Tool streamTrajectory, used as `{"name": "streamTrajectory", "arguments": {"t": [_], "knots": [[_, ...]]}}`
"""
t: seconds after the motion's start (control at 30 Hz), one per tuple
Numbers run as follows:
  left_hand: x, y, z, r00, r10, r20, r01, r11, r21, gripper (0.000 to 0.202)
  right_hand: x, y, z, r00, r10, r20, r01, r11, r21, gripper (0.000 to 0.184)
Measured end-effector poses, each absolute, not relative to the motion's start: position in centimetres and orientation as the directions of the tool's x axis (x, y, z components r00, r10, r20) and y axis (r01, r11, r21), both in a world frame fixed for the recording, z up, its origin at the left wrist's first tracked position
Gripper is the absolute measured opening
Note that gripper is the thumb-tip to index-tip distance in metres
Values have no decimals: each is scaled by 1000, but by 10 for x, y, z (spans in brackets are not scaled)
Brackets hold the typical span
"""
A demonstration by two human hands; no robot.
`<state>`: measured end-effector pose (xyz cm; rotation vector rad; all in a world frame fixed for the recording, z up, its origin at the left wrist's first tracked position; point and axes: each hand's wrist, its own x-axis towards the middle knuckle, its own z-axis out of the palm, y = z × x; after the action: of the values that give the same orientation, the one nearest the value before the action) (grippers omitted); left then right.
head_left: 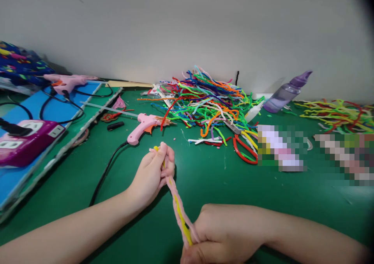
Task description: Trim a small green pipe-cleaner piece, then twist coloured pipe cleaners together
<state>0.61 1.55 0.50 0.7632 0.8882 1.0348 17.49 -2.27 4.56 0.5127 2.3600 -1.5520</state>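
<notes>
Pink and yellow pipe cleaners (pixel 179 207) run in a loosely twisted bundle between my two hands, above the green table. My left hand (pixel 157 166) is closed around the far end, with short pink and yellow tips poking out past the thumb. Closer to me, my right hand (pixel 219 233) grips the near end, its fingers partly cut off by the bottom edge. Between the hands the strands lie side by side with small gaps. Just beyond my left hand lies a pink glue gun (pixel 143 127) with its black cord trailing towards me.
A heap of colourful pipe cleaners (pixel 201 100) lies at the back. Red-handled scissors (pixel 242 145) and a purple bottle (pixel 284 94) are to its right. At left, a purple power strip (pixel 29 143) and another pink glue gun (pixel 67 83) rest on a blue board (pixel 17 182).
</notes>
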Motion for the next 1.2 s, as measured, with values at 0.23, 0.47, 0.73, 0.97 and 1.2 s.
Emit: {"name": "streamTrajectory", "arguments": {"t": [0.23, 0.47, 0.73, 0.97, 1.2], "knots": [[6, 16, 6, 259, 934, -248, -375, 334, 865, 34, 175, -27, 47, -906, 163, -390, 412, 542, -732, 28], [5, 15, 5, 273, 926, -260, -358, 349, 866, 35, 179, -23, 51, -889, 153, -431, 440, 544, -715, 26], [5, 17, 6, 290, 920, -264, -370, 363, 855, 35, 186, -20, 48, -919, 160, -359, 385, 556, -737, 22], [5, 17, 4, 293, 922, -252, -374, 353, 858, 34, 187, -26, 40, -931, 183, -315, 362, 566, -740, 41], [5, 15, 5, 286, 925, -251, -374, 349, 859, 34, 185, -24, 40, -928, 141, -344, 351, 638, -685, 38]]}}
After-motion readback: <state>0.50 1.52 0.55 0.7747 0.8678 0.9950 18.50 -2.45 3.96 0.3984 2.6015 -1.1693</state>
